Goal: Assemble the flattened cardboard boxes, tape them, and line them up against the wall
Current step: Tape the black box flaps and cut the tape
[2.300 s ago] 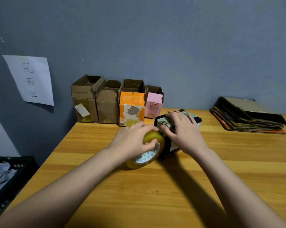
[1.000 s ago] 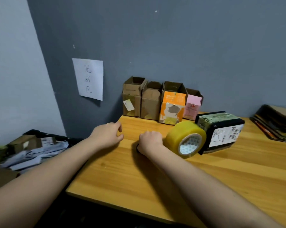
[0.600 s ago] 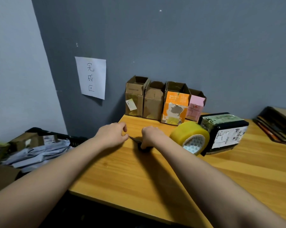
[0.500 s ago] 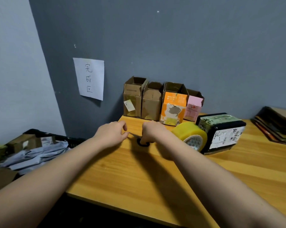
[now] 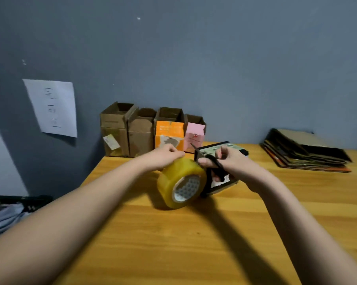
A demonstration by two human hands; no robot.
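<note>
A yellowish roll of clear tape stands on edge on the wooden table, leaning against a black box with a green printed top. My left hand rests on top of the roll with its fingers curled, apparently pinching the tape. My right hand grips black scissors, blades pointing up and left over the box's near corner. Several assembled boxes stand in a row against the grey wall. A stack of flattened cardboard boxes lies at the back right.
A white paper sign hangs on the wall at the left. Beyond the table's left edge sits a dark crate with grey bags. Bare wood stretches across the table's front half.
My right hand picked the scissors up from the table's left part and carried them to the black box. My left hand moved from the table onto the tape roll.
</note>
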